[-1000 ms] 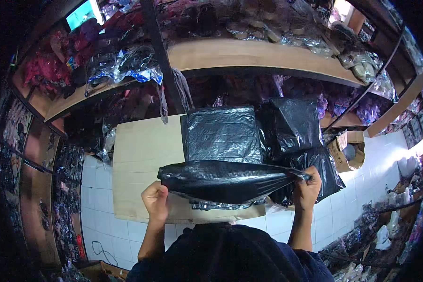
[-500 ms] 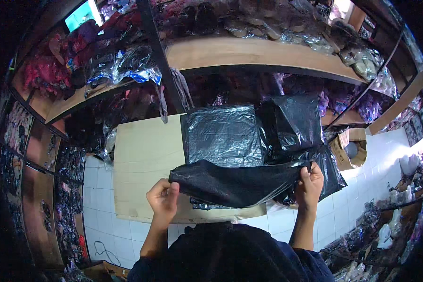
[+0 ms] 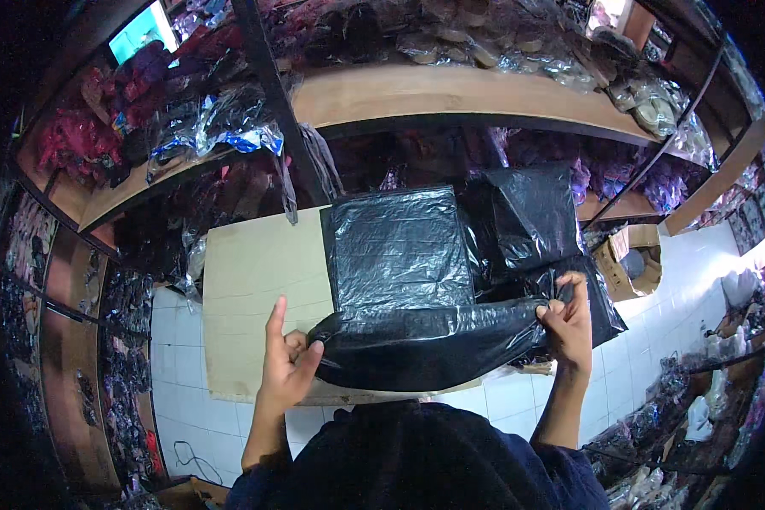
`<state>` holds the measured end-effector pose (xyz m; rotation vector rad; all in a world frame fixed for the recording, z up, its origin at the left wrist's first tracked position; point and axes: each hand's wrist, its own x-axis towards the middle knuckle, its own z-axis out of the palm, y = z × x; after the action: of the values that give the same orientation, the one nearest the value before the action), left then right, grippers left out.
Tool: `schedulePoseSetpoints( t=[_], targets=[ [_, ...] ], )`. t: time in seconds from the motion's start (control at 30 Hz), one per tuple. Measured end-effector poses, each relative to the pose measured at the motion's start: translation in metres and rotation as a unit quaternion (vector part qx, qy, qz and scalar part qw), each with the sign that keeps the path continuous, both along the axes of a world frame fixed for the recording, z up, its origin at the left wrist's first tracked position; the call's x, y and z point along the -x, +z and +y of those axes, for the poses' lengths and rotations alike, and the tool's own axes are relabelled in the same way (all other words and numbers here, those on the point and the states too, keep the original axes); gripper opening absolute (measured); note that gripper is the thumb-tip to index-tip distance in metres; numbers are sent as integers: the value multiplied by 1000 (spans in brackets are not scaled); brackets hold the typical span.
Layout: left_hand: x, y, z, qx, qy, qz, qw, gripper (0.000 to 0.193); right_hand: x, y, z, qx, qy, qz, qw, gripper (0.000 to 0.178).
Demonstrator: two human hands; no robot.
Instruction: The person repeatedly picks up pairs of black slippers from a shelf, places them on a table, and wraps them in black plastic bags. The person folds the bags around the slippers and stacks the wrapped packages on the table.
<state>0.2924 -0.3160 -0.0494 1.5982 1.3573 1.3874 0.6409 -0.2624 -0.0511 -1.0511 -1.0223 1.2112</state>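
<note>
A black plastic bag (image 3: 429,344) is stretched sideways between my hands, its long near edge sagging toward me. My left hand (image 3: 289,361) pinches the bag's left corner between thumb and bent fingers, with the index finger pointing up. At the opposite corner, my right hand (image 3: 568,323) grips the plastic between thumb and fingers. Just beyond the held bag lies a flat, square stack of black plastic bags (image 3: 399,246), wrinkled and shiny. To its right sits another pile of black plastic bags (image 3: 531,217). The held bag hides the near side of the square stack.
A beige board (image 3: 263,297) lies under the square stack. Beyond are wooden shelves (image 3: 450,92) loaded with plastic-wrapped goods. An open cardboard box (image 3: 646,276) stands on the white tiled floor (image 3: 178,365) at right. More filled shelves (image 3: 64,357) line the left.
The held bag has come slightly nearer me and its upper edge now lies flatter and straighter. My left index finger has straightened upward; my right fingers have lifted and spread somewhat.
</note>
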Motion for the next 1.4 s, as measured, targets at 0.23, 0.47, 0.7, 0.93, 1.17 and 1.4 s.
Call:
schedulePoseSetpoints(
  t=[0.23,0.47,0.7,0.93,1.17,1.4],
  targets=[
    [11,13,9,-33,-120,148,981,24,-28,-32,19,-153,130,-31,979,13],
    [12,23,26,58,-138,149,977,25,-26,-19,31,2,196,-89,977,15],
    [26,-8,47,138,-218,-25,966,50,-19,-40,46,42,319,39,946,46],
    [39,-63,37,255,-210,24,944,43,4,-64,29,146,261,-223,928,24],
    [32,-88,25,182,-109,143,967,29,10,-102,19,13,156,-237,959,22],
    [23,-106,25,150,-31,127,980,17,14,-133,22,-32,90,-274,957,18]
  ],
)
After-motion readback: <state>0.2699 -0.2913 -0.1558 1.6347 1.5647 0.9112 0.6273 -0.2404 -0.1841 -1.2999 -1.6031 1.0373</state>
